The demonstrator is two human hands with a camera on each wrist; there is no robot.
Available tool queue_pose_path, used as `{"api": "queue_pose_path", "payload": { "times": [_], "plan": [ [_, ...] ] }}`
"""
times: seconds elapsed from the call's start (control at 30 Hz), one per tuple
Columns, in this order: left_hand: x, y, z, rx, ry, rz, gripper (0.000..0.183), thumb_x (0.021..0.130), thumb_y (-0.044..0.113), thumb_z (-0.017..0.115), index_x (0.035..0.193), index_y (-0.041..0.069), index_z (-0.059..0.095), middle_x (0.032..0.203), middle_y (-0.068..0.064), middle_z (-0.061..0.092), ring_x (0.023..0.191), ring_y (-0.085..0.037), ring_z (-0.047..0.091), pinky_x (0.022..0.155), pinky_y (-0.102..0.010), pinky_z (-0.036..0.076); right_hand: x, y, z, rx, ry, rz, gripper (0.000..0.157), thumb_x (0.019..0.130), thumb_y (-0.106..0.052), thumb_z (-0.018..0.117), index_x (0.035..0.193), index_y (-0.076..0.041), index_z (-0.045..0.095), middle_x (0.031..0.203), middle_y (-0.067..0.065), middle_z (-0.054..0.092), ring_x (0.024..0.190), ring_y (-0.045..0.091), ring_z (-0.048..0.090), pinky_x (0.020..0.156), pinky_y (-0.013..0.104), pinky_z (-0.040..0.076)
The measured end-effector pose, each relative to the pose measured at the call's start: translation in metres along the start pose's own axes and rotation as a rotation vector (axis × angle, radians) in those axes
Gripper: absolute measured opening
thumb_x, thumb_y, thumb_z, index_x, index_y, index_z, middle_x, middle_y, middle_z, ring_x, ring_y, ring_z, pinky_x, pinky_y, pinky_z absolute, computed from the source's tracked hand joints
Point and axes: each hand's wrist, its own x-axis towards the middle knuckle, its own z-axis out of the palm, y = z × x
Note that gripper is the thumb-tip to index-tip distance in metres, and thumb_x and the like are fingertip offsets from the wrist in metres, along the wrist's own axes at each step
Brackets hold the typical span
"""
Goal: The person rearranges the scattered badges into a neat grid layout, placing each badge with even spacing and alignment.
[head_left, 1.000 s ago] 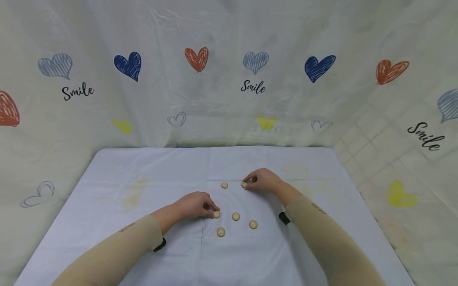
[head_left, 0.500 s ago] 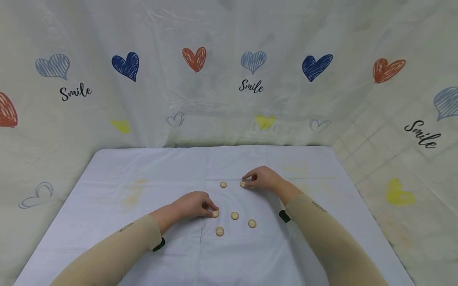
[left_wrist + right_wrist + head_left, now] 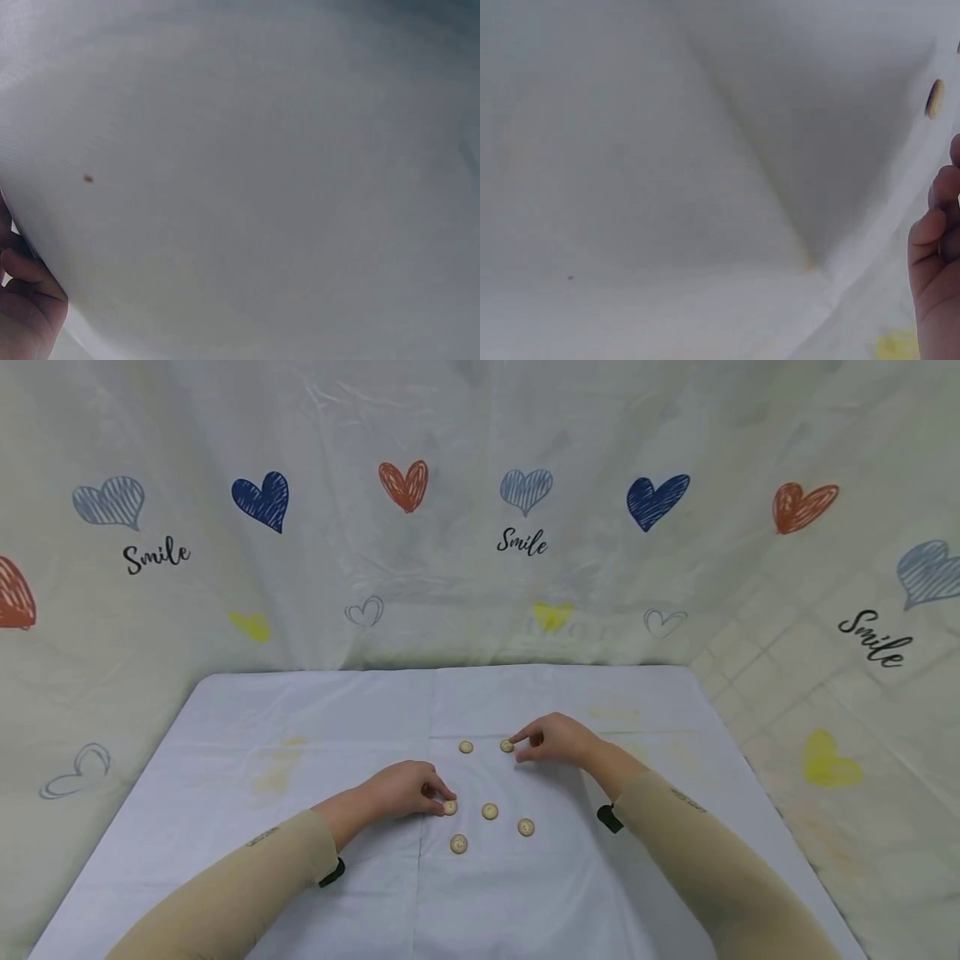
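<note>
Several round wooden buttons lie on the white cloth. In the head view my left hand (image 3: pixel 408 789) pinches the left button (image 3: pixel 450 807) between thumb and index finger, at table level. My right hand (image 3: pixel 558 739) is at the back right button (image 3: pixel 507 746), index fingertip at its edge and thumb apart from it. Another button (image 3: pixel 466 747) lies to the left of that one. Nearer the front are a middle button (image 3: pixel 490 811), a right button (image 3: pixel 527 827) and a front button (image 3: pixel 458 844). Both wrist views show only part of each hand, mostly cloth.
The white cloth (image 3: pixel 300 710) covers the whole table and has faint yellow stains. Behind it hangs a pale curtain (image 3: pixel 450 410) printed with hearts and the word Smile. Dark straps (image 3: pixel 332 872) sit under the sleeves at the wrists.
My right thumb has come off the back right button and that hand has shifted slightly right. My left hand stays at its button. The whole view has drifted a little.
</note>
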Motion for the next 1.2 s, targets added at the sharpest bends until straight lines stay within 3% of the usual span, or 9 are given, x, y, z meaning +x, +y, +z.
{"api": "queue_pose_path", "payload": {
  "times": [0.17,0.57,0.8,1.2],
  "plan": [
    [0.000,0.000,0.001,-0.003,0.002,0.004,0.021,0.083,0.028,0.081,0.104,0.027,0.080,0.079,0.015,0.057,0.073,-0.006,0.052,0.069,-0.026,0.045,-0.014,-0.006,0.002,-0.023,-0.042,-0.047,0.032,0.082,-0.035,0.082,0.112,-0.027,0.078,0.074,-0.007,0.060,0.070,0.012,0.053,0.066,0.031,0.045],
    [0.001,-0.005,0.003,0.001,0.003,0.014,0.021,0.084,0.030,0.080,0.105,0.028,0.080,0.079,0.014,0.056,0.073,-0.006,0.052,0.069,-0.027,0.045,-0.056,-0.016,0.021,-0.097,-0.118,-0.281,0.031,0.082,-0.031,0.082,0.111,-0.023,0.079,0.067,-0.016,0.055,0.062,0.002,0.049,0.062,0.023,0.044],
    [0.002,-0.005,0.002,-0.001,-0.002,0.016,0.021,0.084,0.030,0.080,0.105,0.028,0.080,0.079,0.014,0.056,0.073,-0.006,0.051,0.069,-0.027,0.044,-0.072,-0.011,0.031,-0.069,-0.135,-0.319,0.028,0.082,-0.031,0.082,0.109,-0.024,0.079,0.065,-0.018,0.054,0.061,-0.001,0.048,0.060,0.021,0.043],
    [0.002,-0.005,0.002,-0.001,-0.003,0.019,0.022,0.084,0.030,0.080,0.106,0.028,0.080,0.078,0.014,0.056,0.072,-0.006,0.051,0.068,-0.027,0.044,-0.069,-0.004,0.042,-0.094,-0.158,-0.325,0.027,0.081,-0.030,0.083,0.108,-0.027,0.079,0.066,-0.020,0.054,0.062,-0.002,0.048,0.062,0.020,0.043]
  ]
}}
